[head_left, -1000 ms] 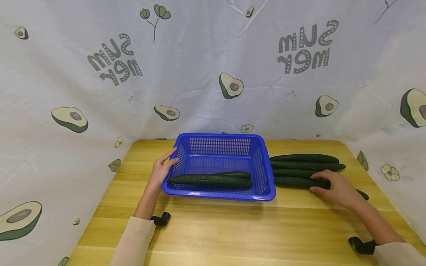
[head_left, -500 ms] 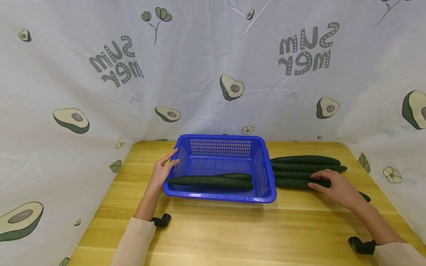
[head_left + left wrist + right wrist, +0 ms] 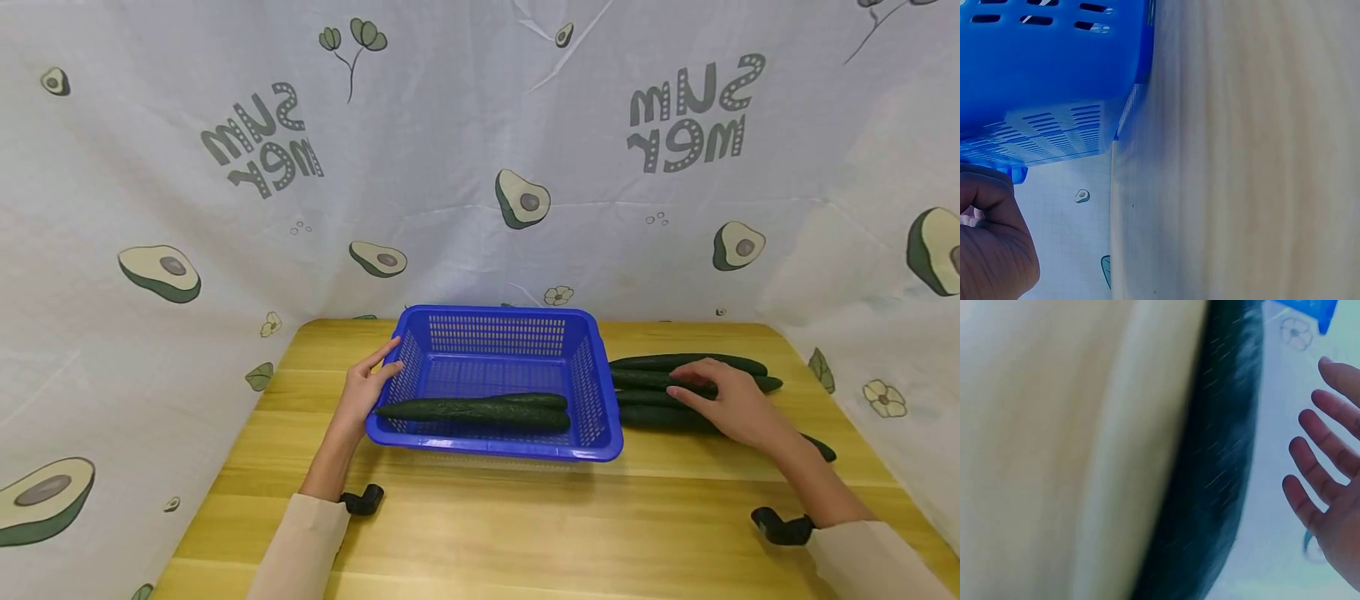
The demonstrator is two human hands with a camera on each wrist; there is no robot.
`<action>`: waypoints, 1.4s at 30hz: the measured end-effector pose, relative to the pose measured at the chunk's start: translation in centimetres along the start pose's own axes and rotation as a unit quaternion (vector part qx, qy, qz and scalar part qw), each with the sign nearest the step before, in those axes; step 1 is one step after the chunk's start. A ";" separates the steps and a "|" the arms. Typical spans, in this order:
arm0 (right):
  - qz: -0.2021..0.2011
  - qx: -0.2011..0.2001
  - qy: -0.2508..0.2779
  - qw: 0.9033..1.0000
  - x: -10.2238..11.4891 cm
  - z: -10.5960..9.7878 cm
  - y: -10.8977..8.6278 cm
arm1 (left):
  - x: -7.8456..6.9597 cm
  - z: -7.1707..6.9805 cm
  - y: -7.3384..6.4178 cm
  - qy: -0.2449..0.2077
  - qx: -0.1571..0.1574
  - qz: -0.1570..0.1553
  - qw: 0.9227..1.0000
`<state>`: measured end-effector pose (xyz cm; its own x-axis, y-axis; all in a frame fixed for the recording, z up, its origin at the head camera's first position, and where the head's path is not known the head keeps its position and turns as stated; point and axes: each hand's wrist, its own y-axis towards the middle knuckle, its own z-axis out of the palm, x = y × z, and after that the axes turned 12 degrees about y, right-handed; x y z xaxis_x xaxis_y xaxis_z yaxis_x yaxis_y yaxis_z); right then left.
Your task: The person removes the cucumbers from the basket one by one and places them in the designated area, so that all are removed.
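A blue plastic basket (image 3: 491, 451) with slotted walls stands mid-table in the head view. Along its near side lie two dark green cucumbers, a front one (image 3: 465, 411) and a rear one (image 3: 536, 400). My left hand (image 3: 361, 393) grips the left rim, thumb over the inner side; the left wrist view shows its fingers curled by the basket wall (image 3: 1035, 69). Right of the basket, several more cucumbers (image 3: 660, 419) lie side by side. Over this row is my right hand (image 3: 738, 407), fingers spread and holding nothing in the right wrist view, beside a large cucumber (image 3: 1216, 456).
The wooden table (image 3: 525, 533) ends at the back and sides against a pale curtain (image 3: 450, 125) printed with avocados. A cucumber tip (image 3: 821, 448) shows beyond my right wrist. Each wrist wears a black camera mount.
My right hand has moved left and farther back, from the nearest cucumber to over the middle of the row. The left hand, the basket and the cucumbers stay put.
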<state>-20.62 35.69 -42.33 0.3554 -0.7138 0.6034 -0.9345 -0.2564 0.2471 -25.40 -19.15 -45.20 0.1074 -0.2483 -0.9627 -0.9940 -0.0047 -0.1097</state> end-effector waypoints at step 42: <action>-0.108 0.218 0.118 0.963 13.6 11.8 9.5 | 0.1 0.0 0.3 -0.006 0.000 0.006 1.000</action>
<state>-24.95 15.88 -40.76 0.4901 -0.4589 0.7411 -0.7401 -0.6683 0.0756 -25.73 -19.17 -45.31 0.0951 -0.2367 -0.9669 -0.9952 -0.0019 -0.0974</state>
